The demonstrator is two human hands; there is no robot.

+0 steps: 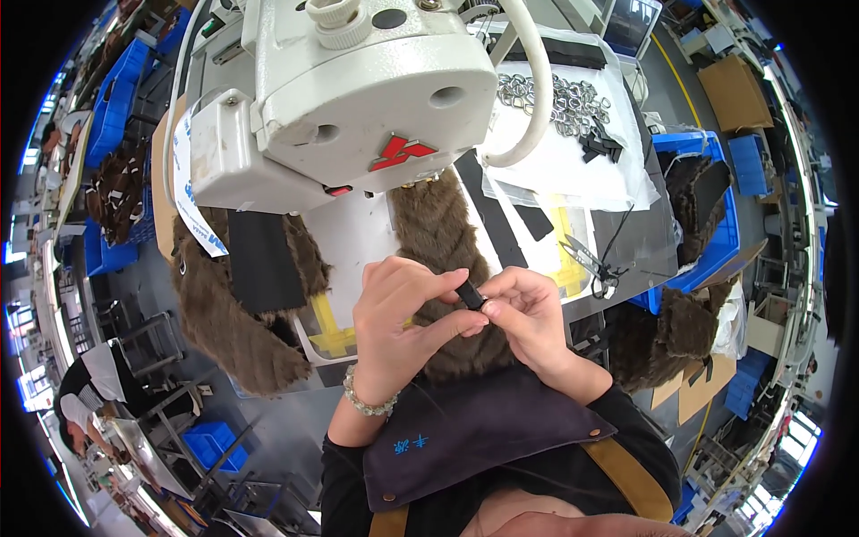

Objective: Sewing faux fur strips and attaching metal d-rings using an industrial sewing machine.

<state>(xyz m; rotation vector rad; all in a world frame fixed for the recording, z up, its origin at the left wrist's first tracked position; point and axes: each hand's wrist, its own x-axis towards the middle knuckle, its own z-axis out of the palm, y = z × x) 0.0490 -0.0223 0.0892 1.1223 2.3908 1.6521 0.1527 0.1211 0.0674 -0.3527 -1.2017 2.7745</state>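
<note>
Between my left hand (407,327) and my right hand (523,313) is a small black piece (469,294), pinched by both thumbs and fingers over a long strip of brown fur (429,224). The strip lies under the head of a white sewing machine (322,89). To the left, more brown fur (224,331) and a black panel (264,259) hang over the work surface. Right of my hands lie scissors (586,259) on the table (635,246).
Metal rings (555,103) and black pieces (599,148) sit on white sheeting at back right. A blue bin (725,224) holding fur stands right of the table, with cardboard (734,89) beyond. A co-worker (89,394) is at the lower left; more blue bins (215,443) line the aisles.
</note>
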